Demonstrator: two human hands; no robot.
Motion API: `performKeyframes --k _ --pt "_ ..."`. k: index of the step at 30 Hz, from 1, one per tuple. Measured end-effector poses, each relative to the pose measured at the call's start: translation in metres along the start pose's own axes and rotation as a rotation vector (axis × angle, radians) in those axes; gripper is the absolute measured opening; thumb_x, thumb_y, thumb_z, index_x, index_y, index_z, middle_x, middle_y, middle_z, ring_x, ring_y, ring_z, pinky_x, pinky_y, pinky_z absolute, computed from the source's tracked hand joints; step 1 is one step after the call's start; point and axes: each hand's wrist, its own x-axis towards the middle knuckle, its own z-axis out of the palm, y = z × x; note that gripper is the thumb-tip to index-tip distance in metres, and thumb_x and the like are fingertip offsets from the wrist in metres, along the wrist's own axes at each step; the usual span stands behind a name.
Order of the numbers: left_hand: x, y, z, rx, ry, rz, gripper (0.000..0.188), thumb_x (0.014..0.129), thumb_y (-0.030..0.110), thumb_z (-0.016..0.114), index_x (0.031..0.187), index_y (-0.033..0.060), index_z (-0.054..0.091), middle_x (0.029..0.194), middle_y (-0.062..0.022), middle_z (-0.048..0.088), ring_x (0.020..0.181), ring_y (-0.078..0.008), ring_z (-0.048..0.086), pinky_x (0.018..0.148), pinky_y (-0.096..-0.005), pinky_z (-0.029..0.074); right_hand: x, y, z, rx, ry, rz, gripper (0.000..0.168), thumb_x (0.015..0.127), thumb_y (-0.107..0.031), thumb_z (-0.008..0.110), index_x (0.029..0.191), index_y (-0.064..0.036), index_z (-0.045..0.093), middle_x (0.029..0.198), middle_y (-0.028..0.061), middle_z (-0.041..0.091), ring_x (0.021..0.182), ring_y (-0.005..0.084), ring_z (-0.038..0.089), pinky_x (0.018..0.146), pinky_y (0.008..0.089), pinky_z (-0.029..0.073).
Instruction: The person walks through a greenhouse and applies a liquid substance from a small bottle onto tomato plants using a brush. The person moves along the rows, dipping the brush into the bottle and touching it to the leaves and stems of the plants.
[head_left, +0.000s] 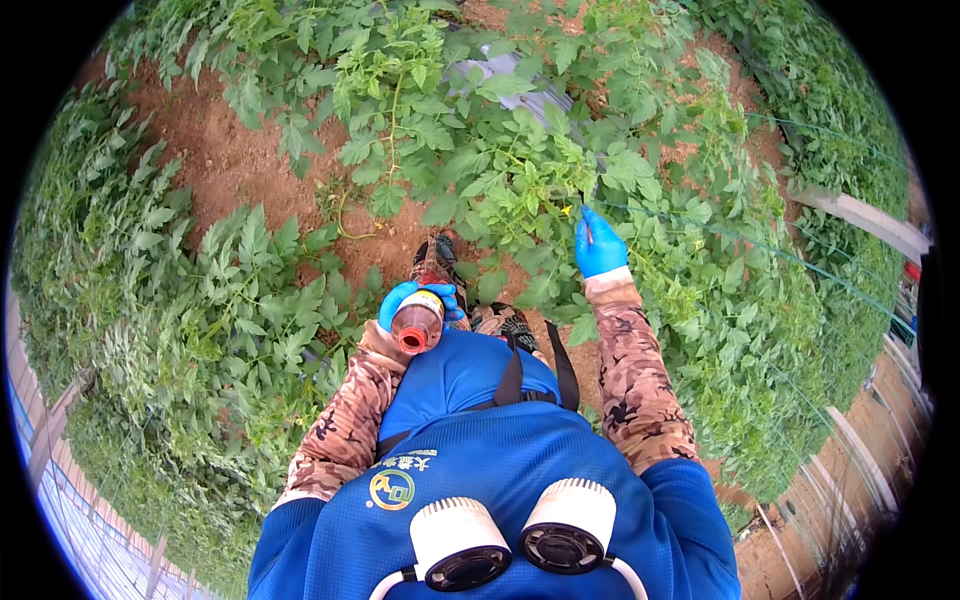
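Note:
My left hand (388, 304), in a blue glove, is wrapped around a clear plastic bottle (421, 319) in front of my waist. The bottle has a yellow and black label, and its red-rimmed open mouth tilts towards me. Farther out on the right, my right hand (600, 244), also blue-gloved, pinches a thin tool (590, 235); a reddish part shows between the fingers, and the rest is mostly hidden. Its fingertips are beside a small yellow flower (566, 211) on a leafy tomato plant (525, 180).
Green twine (757, 246) runs from near my right hand across the plants to the right. Dense tomato foliage (247, 300) stands on both sides, with reddish soil (240, 150) between. Silvery plastic mulch (525, 86) lies ahead. A white double-headed neck fan (461, 544) hangs at my chest.

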Motion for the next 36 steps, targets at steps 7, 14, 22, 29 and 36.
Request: performKeyframes --k 7,14,22,29,36 --pt "0.012 0.003 0.019 -0.007 -0.019 -0.063 0.052 0.083 0.034 0.039 0.110 -0.0106 0.045 0.100 -0.0214 0.055 0.093 -0.0368 0.054 0.082 -0.0418 0.045 -0.024 -0.046 -0.065 0.081 -0.032 -0.104 0.024 0.073 -0.001 0.055 0.097 -0.007 0.057 0.079 0.0119 0.059 0.066 0.0273 0.059 0.058 0.0323 0.047" --pt "0.054 -0.014 0.074 0.254 -0.099 -0.207 0.046 0.085 0.031 0.037 0.108 -0.0074 0.048 0.099 -0.0201 0.056 0.090 -0.0344 0.055 0.080 -0.0404 0.046 -0.104 -0.081 -0.157 0.410 0.158 0.129 0.021 0.073 0.006 0.051 0.094 0.002 0.054 0.082 0.0143 0.059 0.072 0.0230 0.060 0.064 0.0280 0.047" --pt "0.089 -0.043 0.110 0.408 -0.101 -0.436 0.047 0.083 0.033 0.040 0.104 -0.0081 0.051 0.091 -0.0199 0.058 0.084 -0.0323 0.058 0.077 -0.0389 0.047 -0.130 0.021 -0.186 0.566 0.777 0.652 0.023 0.084 -0.003 0.049 0.106 0.000 0.054 0.090 0.0085 0.060 0.069 0.0104 0.056 0.058 0.0194 0.043" --pt "0.107 -0.043 0.107 0.350 -0.092 -0.510 0.049 0.083 0.034 0.039 0.105 -0.0082 0.050 0.092 -0.0195 0.058 0.085 -0.0323 0.057 0.077 -0.0396 0.047 -0.064 0.130 -0.153 0.639 0.796 0.947 0.029 0.086 -0.015 0.047 0.111 0.000 0.050 0.092 0.0081 0.058 0.059 0.0125 0.056 0.045 0.0230 0.042" --pt "0.103 -0.026 0.102 0.454 -0.114 -0.401 0.043 0.086 0.028 0.037 0.107 -0.0081 0.048 0.097 -0.0204 0.056 0.087 -0.0319 0.057 0.080 -0.0429 0.046 -0.044 0.160 -0.147 0.603 0.777 1.063 0.028 0.086 -0.019 0.047 0.104 0.002 0.051 0.089 0.0119 0.060 0.054 0.0172 0.058 0.040 0.0251 0.043"
